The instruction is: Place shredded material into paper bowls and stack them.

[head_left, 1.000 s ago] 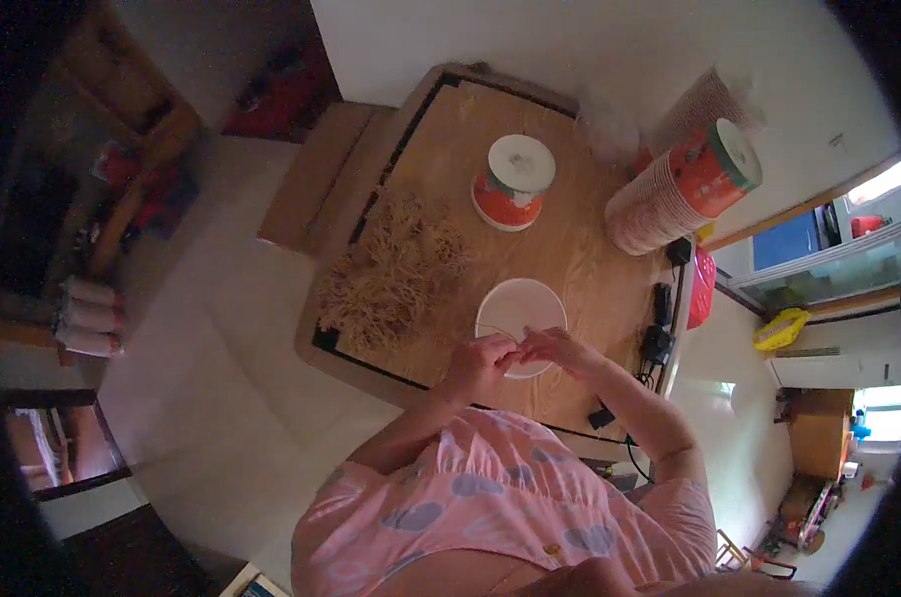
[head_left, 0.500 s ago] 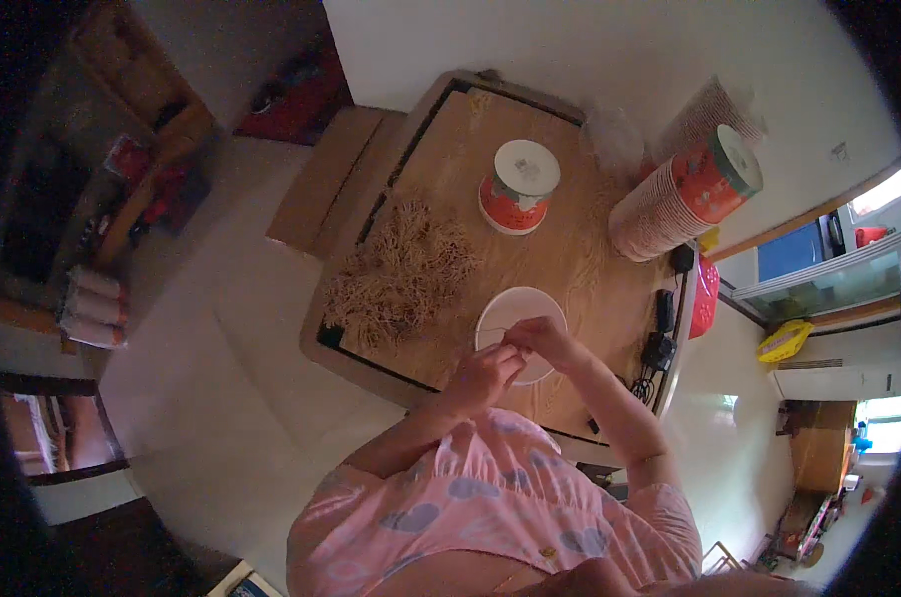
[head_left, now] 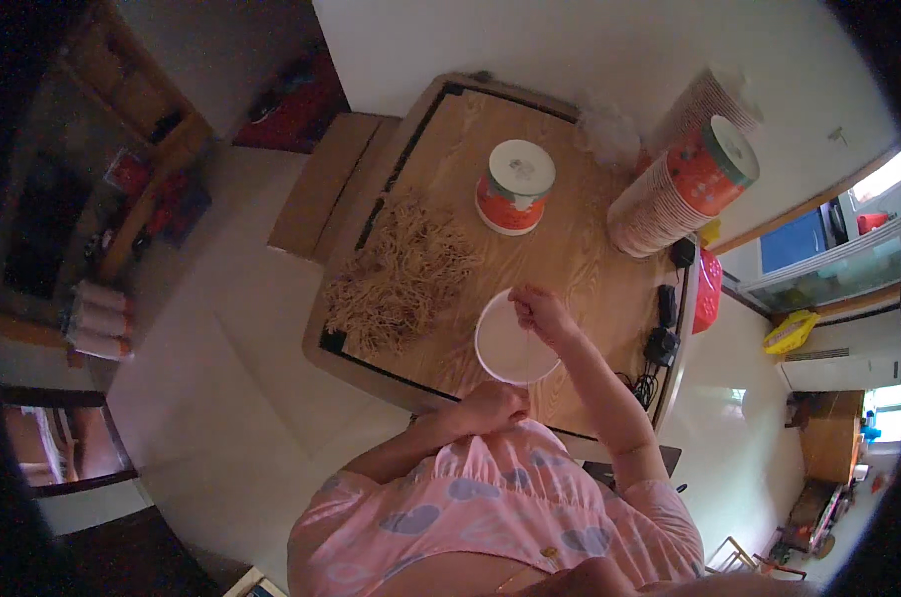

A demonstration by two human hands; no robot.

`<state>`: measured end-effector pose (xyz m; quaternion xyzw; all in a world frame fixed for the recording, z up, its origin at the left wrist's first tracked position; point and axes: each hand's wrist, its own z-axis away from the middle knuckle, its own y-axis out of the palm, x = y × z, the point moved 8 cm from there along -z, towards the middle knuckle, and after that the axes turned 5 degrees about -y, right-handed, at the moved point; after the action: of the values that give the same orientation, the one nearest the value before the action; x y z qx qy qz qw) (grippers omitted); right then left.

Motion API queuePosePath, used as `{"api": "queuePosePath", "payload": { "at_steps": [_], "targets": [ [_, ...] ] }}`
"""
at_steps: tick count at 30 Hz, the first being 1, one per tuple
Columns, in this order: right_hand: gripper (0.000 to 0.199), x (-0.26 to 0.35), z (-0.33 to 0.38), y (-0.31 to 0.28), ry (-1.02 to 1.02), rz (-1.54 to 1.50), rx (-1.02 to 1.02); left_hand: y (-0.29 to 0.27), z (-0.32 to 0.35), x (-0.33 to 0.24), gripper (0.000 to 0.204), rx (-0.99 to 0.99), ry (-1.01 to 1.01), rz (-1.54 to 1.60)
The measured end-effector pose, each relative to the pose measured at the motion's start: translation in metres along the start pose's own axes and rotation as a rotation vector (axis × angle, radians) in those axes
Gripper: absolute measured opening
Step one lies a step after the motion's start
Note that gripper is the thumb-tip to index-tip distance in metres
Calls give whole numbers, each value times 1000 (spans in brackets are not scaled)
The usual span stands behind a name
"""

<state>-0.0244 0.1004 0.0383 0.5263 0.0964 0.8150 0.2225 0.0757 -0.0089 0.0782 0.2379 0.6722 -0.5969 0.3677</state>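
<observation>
Since the last look, the hands had come apart: they'd been bunched together by the near edge of the bowl (head_left: 515, 341), and now the right one had gone up over its far rim while the left had dropped back toward the person's chest.

Going left to right: a loose heap of tan, straw-like strands (head_left: 402, 277) lay on the left part of the wooden table (head_left: 580, 249), just beside the bowl. The left hand (head_left: 490, 406) sat at the near table edge, below the bowl, fingers curled in on something I couldn't make out. The white bowl sat near the front edge of the table. The right hand (head_left: 538, 310) hovered over the bowl's upper right rim, fingertips pinched together, and a thin thread seemed to run down from it across the bowl. Farther back stood a red tub (head_left: 513, 187) with a white lid. Off to the right, a stack of cups (head_left: 684, 184) lay tilted by the wall.
</observation>
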Motion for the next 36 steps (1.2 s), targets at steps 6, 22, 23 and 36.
{"api": "queuePosePath", "payload": {
  "at_steps": [6,22,23,36],
  "targets": [
    [19,-31,-3,-7,-138,710,-13,-27,3,47,8,-257,-223,339],
    [21,-36,36,41,154,-115,180,-109,2,75,19,-567,-316,443],
    [20,-37,36,43,152,-149,242,-108,2,74,19,-567,-317,444],
    [15,-27,40,43,76,-20,-61,-92,8,99,8,-782,-359,816]
  ]
}}
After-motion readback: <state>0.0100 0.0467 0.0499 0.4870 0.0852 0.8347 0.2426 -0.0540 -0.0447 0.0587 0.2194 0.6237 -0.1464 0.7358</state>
